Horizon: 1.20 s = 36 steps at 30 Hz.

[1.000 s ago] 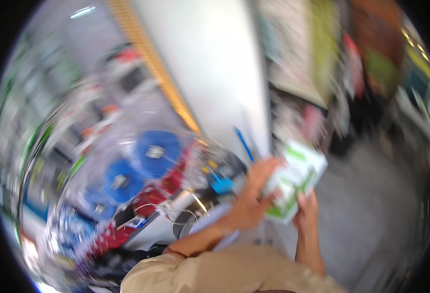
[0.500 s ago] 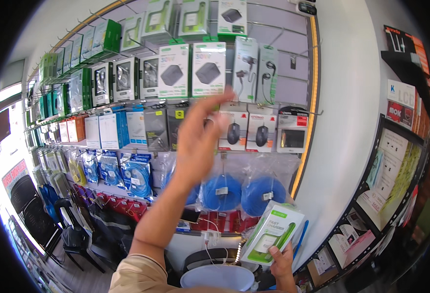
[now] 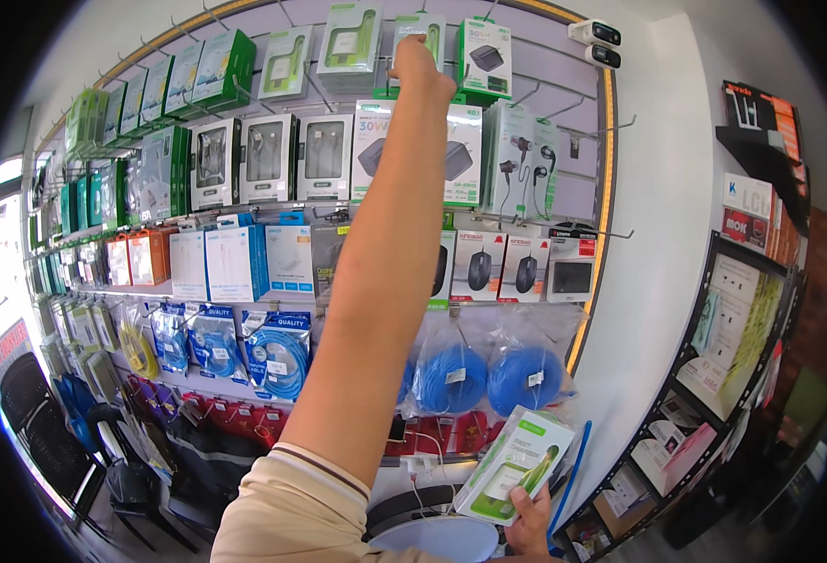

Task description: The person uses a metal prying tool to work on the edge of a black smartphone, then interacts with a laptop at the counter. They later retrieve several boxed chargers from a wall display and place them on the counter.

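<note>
My left hand [image 3: 421, 70] is stretched high up to the top row of the display wall. It touches a white and green hanging package [image 3: 429, 26] between two similar packages; the fingers are hidden behind the hand. My right hand [image 3: 531, 521] stays low at the bottom edge. It grips from below a flat white and green box [image 3: 516, 464] with a clear window, tilted to the right.
The slat wall [image 3: 577, 178] holds rows of boxed chargers, cables and computer mice [image 3: 479, 267] on hooks. Bagged blue cable coils [image 3: 524, 375] hang lower down. A white pillar [image 3: 676, 235] and a leaflet rack [image 3: 732, 338] stand at the right, black chairs [image 3: 47, 441] at the lower left.
My left hand has let go of the box and risen from mid-wall height to the top row. The view has swung up to the display wall. My right hand keeps the box low.
</note>
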### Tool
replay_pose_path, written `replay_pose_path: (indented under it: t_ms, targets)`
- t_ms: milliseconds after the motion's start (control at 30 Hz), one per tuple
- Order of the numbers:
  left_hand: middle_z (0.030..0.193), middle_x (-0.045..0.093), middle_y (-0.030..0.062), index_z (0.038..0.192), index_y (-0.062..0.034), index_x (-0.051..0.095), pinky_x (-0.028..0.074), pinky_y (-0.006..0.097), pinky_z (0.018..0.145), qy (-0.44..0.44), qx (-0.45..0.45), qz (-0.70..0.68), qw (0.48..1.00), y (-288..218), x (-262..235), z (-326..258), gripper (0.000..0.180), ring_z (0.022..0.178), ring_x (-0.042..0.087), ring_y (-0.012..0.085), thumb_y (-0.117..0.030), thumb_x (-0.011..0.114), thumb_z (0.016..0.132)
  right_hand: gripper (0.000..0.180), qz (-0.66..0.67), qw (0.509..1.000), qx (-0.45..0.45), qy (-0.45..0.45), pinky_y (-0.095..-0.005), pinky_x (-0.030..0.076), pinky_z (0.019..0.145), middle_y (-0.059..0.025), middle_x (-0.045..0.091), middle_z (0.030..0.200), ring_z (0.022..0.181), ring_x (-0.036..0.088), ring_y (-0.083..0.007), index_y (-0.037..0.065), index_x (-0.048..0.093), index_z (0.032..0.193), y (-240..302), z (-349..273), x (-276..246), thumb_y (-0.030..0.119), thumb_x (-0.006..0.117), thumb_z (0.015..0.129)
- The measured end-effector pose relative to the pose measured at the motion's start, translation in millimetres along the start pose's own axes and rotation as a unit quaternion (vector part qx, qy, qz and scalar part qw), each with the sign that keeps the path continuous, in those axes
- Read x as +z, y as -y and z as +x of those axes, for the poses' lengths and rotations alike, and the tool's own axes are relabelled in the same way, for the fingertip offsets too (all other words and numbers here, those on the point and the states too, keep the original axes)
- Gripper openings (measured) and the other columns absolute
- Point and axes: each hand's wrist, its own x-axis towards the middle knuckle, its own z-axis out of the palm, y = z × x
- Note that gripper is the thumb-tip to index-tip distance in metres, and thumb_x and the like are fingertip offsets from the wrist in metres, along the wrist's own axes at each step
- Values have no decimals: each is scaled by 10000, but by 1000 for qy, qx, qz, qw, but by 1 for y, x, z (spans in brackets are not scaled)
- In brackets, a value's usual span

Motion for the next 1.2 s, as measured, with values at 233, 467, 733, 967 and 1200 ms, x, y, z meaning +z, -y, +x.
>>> replay_pose_path:
  t_ms: [233,467,733,967,1200]
  targets:
    - [1556,468,170,1534,-72,402,263,569,1227,54,-8,-44,998,12,-16,13,606,1420,453,349,-275,549,982,583,-28,999,30,-24,-407,568,949,-119,662,1254,1102,681,-256,-12,464,1485,16,-4,-33,178,718,996]
    - [1296,519,152,1445,-37,448,355,567,1205,18,57,32,998,11,-17,25,522,1232,568,369,-363,564,1055,660,25,998,56,20,-447,518,1082,-172,624,1374,1227,654,-287,-31,425,1496,22,3,-43,165,734,946]
    - [1170,412,166,1364,36,338,635,545,903,23,89,87,992,-29,3,20,576,980,619,383,-403,555,1061,613,51,994,97,29,-443,530,1065,-176,636,1361,1205,664,-282,-28,439,1489,24,2,-52,120,700,954]
    - [1095,449,148,1373,3,408,592,581,998,-9,114,102,988,-31,10,4,472,1091,567,376,-363,504,1090,554,14,989,141,33,-410,587,914,-133,667,1264,1087,694,-246,15,470,1485,1,2,-82,129,703,995]
    - [1387,533,139,1457,-87,478,536,538,973,-11,113,140,984,-22,2,17,438,1150,585,347,-292,503,1071,475,-20,987,160,17,-407,628,803,-119,691,1211,985,725,-236,45,508,1458,-22,5,-94,136,691,1029]
